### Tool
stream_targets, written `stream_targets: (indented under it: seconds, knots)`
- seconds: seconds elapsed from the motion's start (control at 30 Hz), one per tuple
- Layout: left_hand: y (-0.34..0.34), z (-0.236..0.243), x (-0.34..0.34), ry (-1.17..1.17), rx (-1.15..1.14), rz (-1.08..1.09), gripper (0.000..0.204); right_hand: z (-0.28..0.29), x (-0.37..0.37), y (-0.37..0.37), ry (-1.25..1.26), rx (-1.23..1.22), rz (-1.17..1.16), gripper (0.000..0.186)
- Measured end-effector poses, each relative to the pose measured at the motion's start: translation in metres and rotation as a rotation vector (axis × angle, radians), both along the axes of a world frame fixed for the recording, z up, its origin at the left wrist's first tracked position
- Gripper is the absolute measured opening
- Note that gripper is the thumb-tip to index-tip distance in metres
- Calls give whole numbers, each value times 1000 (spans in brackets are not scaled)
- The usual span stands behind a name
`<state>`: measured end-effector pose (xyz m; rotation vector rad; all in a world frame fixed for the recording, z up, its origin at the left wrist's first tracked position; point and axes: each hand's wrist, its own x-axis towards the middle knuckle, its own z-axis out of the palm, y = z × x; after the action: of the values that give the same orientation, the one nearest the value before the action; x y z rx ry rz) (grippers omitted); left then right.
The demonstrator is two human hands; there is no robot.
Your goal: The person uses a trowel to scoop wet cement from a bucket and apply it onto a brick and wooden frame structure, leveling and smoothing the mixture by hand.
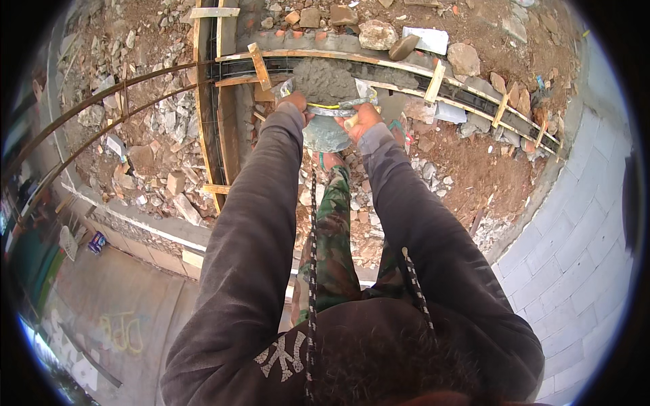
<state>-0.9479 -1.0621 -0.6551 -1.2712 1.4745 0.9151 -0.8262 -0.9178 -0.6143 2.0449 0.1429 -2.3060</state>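
Both my arms reach forward to a cement-smeared bucket or basin (327,137), tilted against the wooden formwork (396,65). My left hand (293,101) is closed on its left side, and my right hand (365,117) grips the right side. A short pale wooden handle (351,122) sticks out by my right fingers; what it belongs to is hidden. Wet grey concrete (325,79) lies heaped in the formwork channel just beyond my hands. Short wooden cleats (259,66) cross the boards on either side.
Another formwork channel (208,128) with steel bars runs toward me on the left. Long rusty bars (101,88) curve out leftward. Rubble and stones (378,35) cover the soil. A grey block wall (575,216) stands at right, and a concrete slab (128,304) lies lower left.
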Motion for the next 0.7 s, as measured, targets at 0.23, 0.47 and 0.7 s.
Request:
stream_targets:
  seconds: [0.23,0.47,0.7]
  knots:
    - [41,-18,12,-146,39,-26,17,8,17,45,-128,55,9,32]
    - [94,-14,44,-224,116,-73,24,0,56,92,-162,48,-52,40]
    - [147,-12,55,-163,203,-152,12,-4,54,149,-167,117,-39,32]
